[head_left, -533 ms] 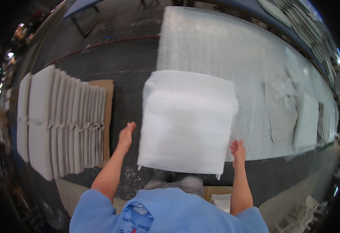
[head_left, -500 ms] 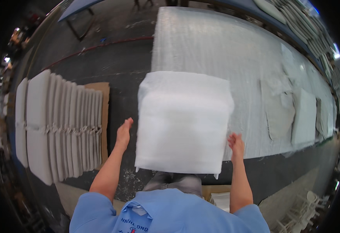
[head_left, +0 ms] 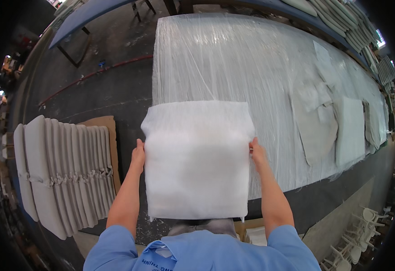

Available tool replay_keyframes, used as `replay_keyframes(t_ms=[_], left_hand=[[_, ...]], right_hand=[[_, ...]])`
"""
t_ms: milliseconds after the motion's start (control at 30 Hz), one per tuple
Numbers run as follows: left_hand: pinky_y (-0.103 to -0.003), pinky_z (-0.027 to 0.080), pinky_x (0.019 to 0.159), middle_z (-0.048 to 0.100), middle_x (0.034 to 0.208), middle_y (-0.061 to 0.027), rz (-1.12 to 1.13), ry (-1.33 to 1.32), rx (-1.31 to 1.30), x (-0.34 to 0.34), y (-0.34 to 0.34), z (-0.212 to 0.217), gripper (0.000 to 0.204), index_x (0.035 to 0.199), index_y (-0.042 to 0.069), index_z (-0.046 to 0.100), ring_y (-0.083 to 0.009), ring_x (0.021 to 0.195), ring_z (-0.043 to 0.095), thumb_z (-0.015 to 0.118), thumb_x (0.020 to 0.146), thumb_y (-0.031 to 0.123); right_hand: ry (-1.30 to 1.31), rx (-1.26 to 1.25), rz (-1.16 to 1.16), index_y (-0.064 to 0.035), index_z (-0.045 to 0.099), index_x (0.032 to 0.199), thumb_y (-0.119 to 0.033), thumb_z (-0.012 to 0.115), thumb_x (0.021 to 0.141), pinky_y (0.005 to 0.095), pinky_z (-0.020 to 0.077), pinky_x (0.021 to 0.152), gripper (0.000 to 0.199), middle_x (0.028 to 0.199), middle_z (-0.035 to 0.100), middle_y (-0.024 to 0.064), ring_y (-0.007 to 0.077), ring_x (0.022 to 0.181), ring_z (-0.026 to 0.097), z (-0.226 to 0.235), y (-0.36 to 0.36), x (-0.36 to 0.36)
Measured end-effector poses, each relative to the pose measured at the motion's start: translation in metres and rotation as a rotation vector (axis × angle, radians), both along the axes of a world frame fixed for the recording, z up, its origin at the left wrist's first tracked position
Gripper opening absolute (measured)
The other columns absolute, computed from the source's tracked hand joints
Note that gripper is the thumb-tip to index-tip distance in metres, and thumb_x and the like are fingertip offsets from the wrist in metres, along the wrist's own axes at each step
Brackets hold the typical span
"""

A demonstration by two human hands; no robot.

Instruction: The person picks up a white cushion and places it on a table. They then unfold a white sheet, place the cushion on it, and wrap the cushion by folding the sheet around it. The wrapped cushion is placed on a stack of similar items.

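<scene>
In front of my body is a squarish white sheet of wadding (head_left: 197,171), soft-surfaced, with a wider upper part and small tabs at its lower corners. What lies under it is hidden. My left hand (head_left: 138,156) closes on its left edge, fingers partly out of sight behind the side. On the opposite edge, at about the same height, my right hand (head_left: 257,152) pinches the material with thumb and fingers.
Left stands a row of upright pale cushions (head_left: 71,176) against brown cardboard (head_left: 111,144). Beyond the wadding lies a large plastic-wrapped stack (head_left: 206,58) bearing grey fabric pieces (head_left: 315,122) and a white pad (head_left: 350,131). A blue-topped table (head_left: 86,18) stands far left, white chair-like frames (head_left: 355,239) lower right.
Both hands have moved inward from beside the wadding onto its side edges and taken hold. The view has shifted, so the surroundings sit lower and further left.
</scene>
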State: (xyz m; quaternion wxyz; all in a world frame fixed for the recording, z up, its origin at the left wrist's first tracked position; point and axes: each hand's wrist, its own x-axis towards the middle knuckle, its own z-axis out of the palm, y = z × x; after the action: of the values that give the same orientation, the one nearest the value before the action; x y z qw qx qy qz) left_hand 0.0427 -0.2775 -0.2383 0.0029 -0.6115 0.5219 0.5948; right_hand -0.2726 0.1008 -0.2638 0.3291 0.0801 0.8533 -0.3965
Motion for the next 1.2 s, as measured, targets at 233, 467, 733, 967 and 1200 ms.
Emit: replay_keyframes(t_ms=[233,467,733,967,1200], left_hand=[[-0.043,0.043,0.108,0.066,0.134,-0.0232,-0.01,-0.261,-0.309,-0.025,0.017,-0.011,0.086,0.129,-0.003,0.068,-0.0363,0.128,0.059,0.03,0.104,0.07],[-0.041,0.041,0.111,0.058,0.146,-0.0231,0.106,-0.019,0.056,-0.014,-0.02,0.017,0.092,0.139,-0.008,0.058,-0.0357,0.134,0.055,0.032,0.103,0.072],[-0.042,0.041,0.112,0.059,0.142,-0.0273,-0.012,-0.106,-0.158,-0.01,0.015,0.02,0.083,0.138,-0.008,0.058,-0.04,0.136,0.053,0.036,0.105,0.066],[-0.039,0.044,0.106,0.068,0.13,-0.0233,-0.144,0.256,-0.293,0.031,0.044,0.053,0.077,0.134,-0.001,0.065,-0.0365,0.125,0.062,0.037,0.105,0.066],[-0.041,0.046,0.103,0.072,0.122,-0.0223,-0.332,0.322,-0.382,0.01,0.062,0.166,0.081,0.126,0.004,0.071,-0.0377,0.119,0.065,0.034,0.103,0.071]], right_hand=[[0.175,-0.03,0.121,0.0139,0.068,0.112,-0.062,0.037,0.107,0.0429,0.048,0.096,0.082,0.108,0.072,0.0224,0.0315,0.103,0.065,0.002,-0.035,0.02],[0.005,-0.293,-0.077,0.0092,0.068,0.118,-0.066,0.034,0.107,0.0371,0.0499,0.083,0.083,0.105,0.071,0.0151,0.0248,0.094,0.064,0.001,-0.03,-0.002],[0.192,-0.242,0.062,0.0057,0.065,0.12,-0.053,0.04,0.109,0.0406,0.0455,0.101,0.065,0.118,0.069,0.0205,0.0331,0.114,0.063,0.001,-0.021,0.038],[0.448,-0.213,0.086,0.0051,0.057,0.126,-0.056,0.04,0.108,0.0425,0.0492,0.096,0.066,0.118,0.069,0.0259,0.0379,0.109,0.067,0.104,0.017,0.11],[0.615,-0.345,-0.057,0.0086,0.063,0.116,-0.058,0.036,0.11,0.0404,0.0511,0.086,0.072,0.107,0.071,0.0212,0.0289,0.096,0.067,0.183,0.078,0.151]])
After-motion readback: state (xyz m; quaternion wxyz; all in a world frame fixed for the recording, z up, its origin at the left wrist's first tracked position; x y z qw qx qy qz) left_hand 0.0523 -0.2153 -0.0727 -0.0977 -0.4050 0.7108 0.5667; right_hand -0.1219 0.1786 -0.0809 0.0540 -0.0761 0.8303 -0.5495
